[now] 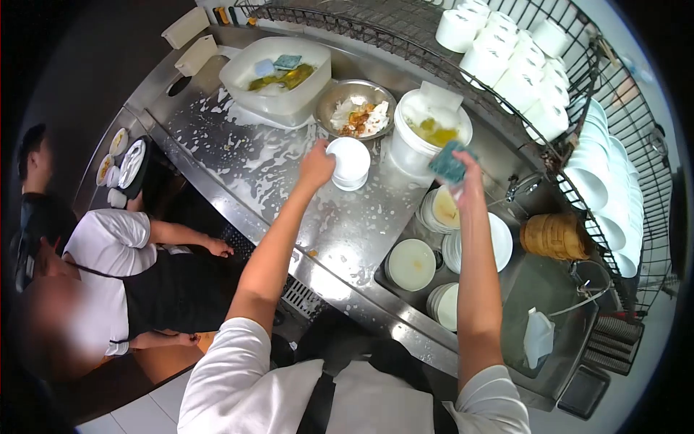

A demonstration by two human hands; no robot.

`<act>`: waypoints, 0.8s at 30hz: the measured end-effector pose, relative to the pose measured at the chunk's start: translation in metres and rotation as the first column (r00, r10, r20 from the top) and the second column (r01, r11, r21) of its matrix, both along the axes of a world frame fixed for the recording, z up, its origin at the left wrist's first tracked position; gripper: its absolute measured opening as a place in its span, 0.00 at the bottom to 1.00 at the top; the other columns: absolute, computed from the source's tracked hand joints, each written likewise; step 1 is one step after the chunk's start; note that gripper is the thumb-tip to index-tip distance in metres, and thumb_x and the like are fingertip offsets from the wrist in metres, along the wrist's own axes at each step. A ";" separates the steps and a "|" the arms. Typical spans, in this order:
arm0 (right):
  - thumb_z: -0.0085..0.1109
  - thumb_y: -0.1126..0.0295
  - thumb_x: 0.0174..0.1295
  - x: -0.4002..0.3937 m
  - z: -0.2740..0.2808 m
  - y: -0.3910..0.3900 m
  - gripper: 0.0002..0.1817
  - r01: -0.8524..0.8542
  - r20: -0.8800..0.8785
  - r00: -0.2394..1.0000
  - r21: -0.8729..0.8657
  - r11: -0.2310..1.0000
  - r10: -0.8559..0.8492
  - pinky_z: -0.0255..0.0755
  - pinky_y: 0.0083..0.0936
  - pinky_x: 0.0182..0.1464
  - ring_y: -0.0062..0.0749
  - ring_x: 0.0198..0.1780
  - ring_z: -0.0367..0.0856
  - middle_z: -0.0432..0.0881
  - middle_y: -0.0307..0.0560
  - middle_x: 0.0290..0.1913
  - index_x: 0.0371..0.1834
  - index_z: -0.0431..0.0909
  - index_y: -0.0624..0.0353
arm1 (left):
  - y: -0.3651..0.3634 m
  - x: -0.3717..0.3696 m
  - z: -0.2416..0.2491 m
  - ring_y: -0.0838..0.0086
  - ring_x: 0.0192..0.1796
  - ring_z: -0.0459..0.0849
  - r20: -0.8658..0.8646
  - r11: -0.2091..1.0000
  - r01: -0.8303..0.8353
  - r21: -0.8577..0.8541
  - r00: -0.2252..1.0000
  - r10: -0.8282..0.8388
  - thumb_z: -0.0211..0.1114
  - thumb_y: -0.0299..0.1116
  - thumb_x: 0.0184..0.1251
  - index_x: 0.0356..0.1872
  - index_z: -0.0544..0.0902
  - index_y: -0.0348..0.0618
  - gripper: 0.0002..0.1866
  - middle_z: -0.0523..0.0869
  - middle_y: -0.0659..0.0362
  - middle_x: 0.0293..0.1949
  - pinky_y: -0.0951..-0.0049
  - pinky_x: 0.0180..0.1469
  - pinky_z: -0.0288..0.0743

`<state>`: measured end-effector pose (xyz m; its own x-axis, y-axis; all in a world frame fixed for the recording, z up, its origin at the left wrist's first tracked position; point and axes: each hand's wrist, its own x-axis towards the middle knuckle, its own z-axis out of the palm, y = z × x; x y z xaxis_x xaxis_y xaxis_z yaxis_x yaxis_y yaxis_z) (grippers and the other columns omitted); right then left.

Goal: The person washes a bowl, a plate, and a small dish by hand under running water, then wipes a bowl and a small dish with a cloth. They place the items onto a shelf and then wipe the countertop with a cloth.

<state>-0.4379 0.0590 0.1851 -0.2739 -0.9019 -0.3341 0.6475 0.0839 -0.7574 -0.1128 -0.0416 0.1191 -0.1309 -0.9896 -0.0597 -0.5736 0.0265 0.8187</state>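
Observation:
My left hand (pixel 318 166) is closed on the edge of a small white bowl (pixel 349 158). Directly beneath it, more white dishware (pixel 350 185) shows on the steel counter; I cannot tell whether the two touch. A green scouring pad (pixel 450 163) is pinched in my right hand (pixel 471 181), in front of a white bucket (pixel 409 155) holding yellowish, foamy liquid. Behind the bowl stands a metal basin (pixel 327 124) with food scraps. To its left is a large pale tub (pixel 238 81) of soapy liquid, where a blue sponge (pixel 264 68) and another green pad (pixel 288 62) lie.
Stacked plates (pixel 410 265) stand in the sink at right, beside a bamboo steamer (pixel 555 237). A wire rack (pixel 416 45) of white cups and bowls (pixel 594 177) hangs above. Foam spots the steel counter (pixel 340 231). Two people (pixel 108 239) are at left, near dishes with food.

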 end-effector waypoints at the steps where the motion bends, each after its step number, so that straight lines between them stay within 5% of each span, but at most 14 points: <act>1: 0.59 0.64 0.62 0.009 -0.001 0.017 0.19 -0.091 0.022 0.996 0.086 0.992 0.090 0.81 0.40 0.51 0.43 0.44 0.87 0.86 0.51 0.43 0.53 0.78 0.65 | 0.014 -0.004 -0.001 0.45 0.50 0.85 -0.335 0.979 0.005 0.203 0.940 0.065 0.54 0.24 0.54 0.64 0.67 0.34 0.31 0.82 0.36 0.49 0.49 0.44 0.86; 2: 0.59 0.63 0.63 0.015 -0.006 0.033 0.20 -0.155 0.067 0.987 0.098 0.983 0.149 0.81 0.40 0.51 0.43 0.45 0.86 0.86 0.50 0.45 0.55 0.77 0.63 | 0.030 -0.009 -0.003 0.45 0.53 0.85 -0.609 0.918 0.081 0.387 0.770 0.189 0.52 0.24 0.54 0.67 0.64 0.33 0.34 0.80 0.37 0.54 0.48 0.47 0.87; 3: 0.59 0.61 0.64 0.019 -0.014 0.047 0.21 -0.216 0.111 0.973 0.107 0.971 0.204 0.80 0.40 0.52 0.43 0.46 0.86 0.85 0.50 0.47 0.57 0.76 0.62 | 0.049 -0.014 -0.004 0.43 0.60 0.80 -0.712 0.875 0.190 0.446 0.668 0.218 0.50 0.25 0.54 0.72 0.58 0.34 0.38 0.74 0.43 0.64 0.42 0.59 0.81; 4: 0.59 0.60 0.65 0.025 -0.014 0.059 0.22 -0.273 0.155 0.955 0.116 0.955 0.254 0.80 0.39 0.53 0.43 0.48 0.85 0.84 0.50 0.50 0.59 0.75 0.60 | 0.071 -0.024 -0.004 0.43 0.61 0.79 -0.807 0.867 0.268 0.420 0.547 0.222 0.51 0.27 0.56 0.72 0.59 0.35 0.37 0.74 0.43 0.64 0.41 0.60 0.80; 7: 0.62 0.58 0.65 0.038 0.005 0.099 0.26 -0.198 0.160 0.968 0.021 0.980 0.192 0.75 0.35 0.58 0.40 0.53 0.83 0.83 0.47 0.52 0.64 0.74 0.56 | 0.127 -0.067 0.001 0.46 0.64 0.77 -0.897 0.805 0.411 0.428 0.301 0.323 0.52 0.38 0.67 0.72 0.60 0.37 0.33 0.75 0.44 0.65 0.40 0.62 0.78; 10: 0.63 0.54 0.65 0.036 -0.006 0.112 0.36 -0.044 -0.353 0.934 0.041 0.998 0.055 0.72 0.33 0.61 0.40 0.58 0.80 0.80 0.47 0.56 0.73 0.66 0.58 | 0.166 -0.108 -0.005 0.51 0.66 0.77 -0.913 0.743 0.535 0.403 0.174 0.369 0.46 0.52 0.75 0.73 0.62 0.41 0.32 0.75 0.46 0.66 0.43 0.62 0.78; 11: 0.65 0.50 0.63 0.030 -0.016 0.115 0.41 -0.070 -0.643 0.764 -0.006 0.998 0.050 0.71 0.31 0.59 0.37 0.58 0.80 0.82 0.50 0.55 0.75 0.63 0.60 | 0.176 -0.121 -0.007 0.52 0.66 0.77 -0.920 0.728 0.574 0.376 0.135 0.369 0.43 0.57 0.78 0.73 0.63 0.42 0.34 0.75 0.47 0.66 0.44 0.62 0.78; 13: 0.68 0.50 0.59 0.028 -0.014 0.130 0.40 -0.075 -0.958 0.283 0.018 0.997 0.038 0.73 0.35 0.57 0.44 0.56 0.81 0.83 0.59 0.53 0.71 0.69 0.59 | 0.189 -0.143 -0.017 0.56 0.66 0.78 -0.919 0.681 0.626 0.381 0.174 0.354 0.38 0.62 0.77 0.72 0.65 0.44 0.36 0.76 0.49 0.66 0.48 0.63 0.78; 14: 0.70 0.51 0.56 0.032 0.002 0.143 0.40 -0.084 -0.999 -0.022 0.045 0.995 0.044 0.74 0.37 0.56 0.48 0.54 0.82 0.83 0.61 0.52 0.70 0.70 0.59 | 0.194 -0.152 -0.022 0.57 0.66 0.78 -0.920 0.663 0.644 0.381 0.191 0.342 0.36 0.64 0.77 0.72 0.65 0.45 0.37 0.76 0.51 0.66 0.50 0.64 0.78; 15: 0.72 0.54 0.53 0.034 0.002 0.150 0.39 -0.089 -0.995 -0.097 -0.010 0.996 -0.018 0.74 0.41 0.56 0.53 0.53 0.81 0.83 0.59 0.50 0.68 0.73 0.57 | 0.200 -0.158 -0.018 0.62 0.65 0.79 -0.916 0.641 0.656 0.397 0.245 0.317 0.39 0.65 0.76 0.70 0.69 0.48 0.36 0.78 0.54 0.65 0.56 0.63 0.78; 19: 0.70 0.57 0.56 0.042 -0.030 0.168 0.30 -0.002 -0.995 0.028 -0.100 0.995 -0.100 0.73 0.39 0.58 0.51 0.55 0.81 0.84 0.57 0.52 0.62 0.77 0.56 | 0.225 -0.177 -0.017 0.67 0.59 0.81 -0.821 0.511 0.727 0.459 0.128 0.556 0.48 0.65 0.74 0.62 0.76 0.53 0.31 0.82 0.60 0.58 0.59 0.57 0.78; 22: 0.65 0.66 0.60 0.041 -0.047 0.177 0.21 -0.111 -0.966 0.234 -0.135 0.985 -0.106 0.73 0.37 0.58 0.51 0.56 0.81 0.83 0.56 0.53 0.57 0.79 0.59 | 0.234 -0.180 -0.037 0.65 0.64 0.79 -0.885 0.605 0.702 0.376 0.079 0.458 0.50 0.66 0.72 0.65 0.74 0.51 0.33 0.81 0.59 0.61 0.59 0.64 0.75; 24: 0.61 0.72 0.60 0.028 -0.068 0.185 0.16 -0.293 -0.926 0.363 -0.007 0.956 0.104 0.73 0.39 0.57 0.52 0.54 0.81 0.83 0.55 0.52 0.51 0.81 0.61 | 0.235 -0.176 -0.052 0.65 0.61 0.81 -0.882 0.581 0.725 0.370 0.078 0.465 0.54 0.61 0.73 0.64 0.74 0.52 0.29 0.81 0.57 0.59 0.54 0.61 0.77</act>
<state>-0.4101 0.2441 0.1168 -0.1312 -0.9822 0.1342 -0.4595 -0.0597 -0.8862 -0.2886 0.1937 0.0666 -0.7687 -0.5954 -0.2335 0.5343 -0.7985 0.2772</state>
